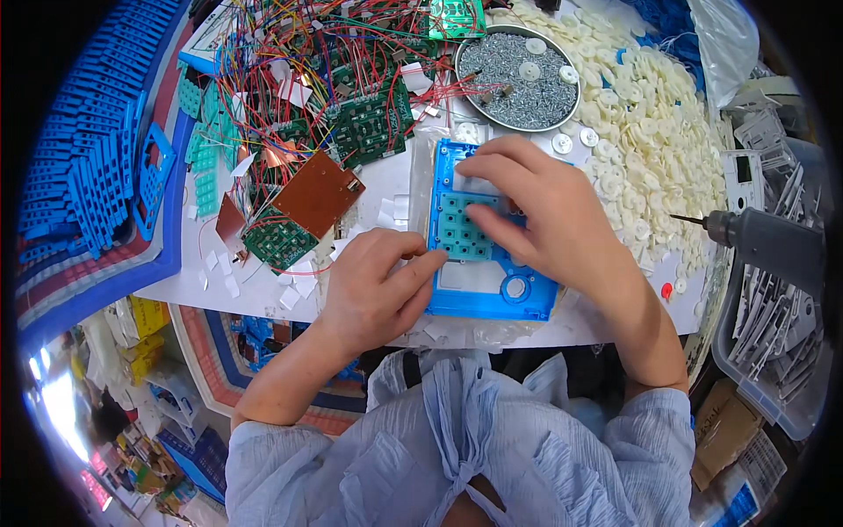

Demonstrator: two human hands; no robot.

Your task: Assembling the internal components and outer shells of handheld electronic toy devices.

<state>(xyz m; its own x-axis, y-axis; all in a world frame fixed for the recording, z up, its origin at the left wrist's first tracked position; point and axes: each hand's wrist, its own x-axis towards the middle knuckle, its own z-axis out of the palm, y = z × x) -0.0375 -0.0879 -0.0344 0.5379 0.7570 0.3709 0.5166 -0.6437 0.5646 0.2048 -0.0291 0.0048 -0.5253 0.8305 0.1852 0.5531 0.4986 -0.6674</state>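
Observation:
A blue plastic casing (492, 305) lies at the table's front edge, its open inner side facing up. A teal rubber keypad (464, 237) sits inside it, left of the middle. My left hand (373, 285) is curled at the casing's left edge, with its fingertips at the keypad's lower left corner. Over the casing's right half arches my right hand (558, 211), thumb and fingers spread. Its thumb tip is over the keypad's right part, while the index fingertip hovers around the upper window. The palm hides the casing's upper right.
Green circuit boards (369, 119) with tangled wires fill the back left. A round tray (575, 110) of small screws stands behind the casing, beside a heap of cream plastic discs (654, 132). An electric screwdriver (773, 241) is at right; blue casings (97, 176) are stacked left.

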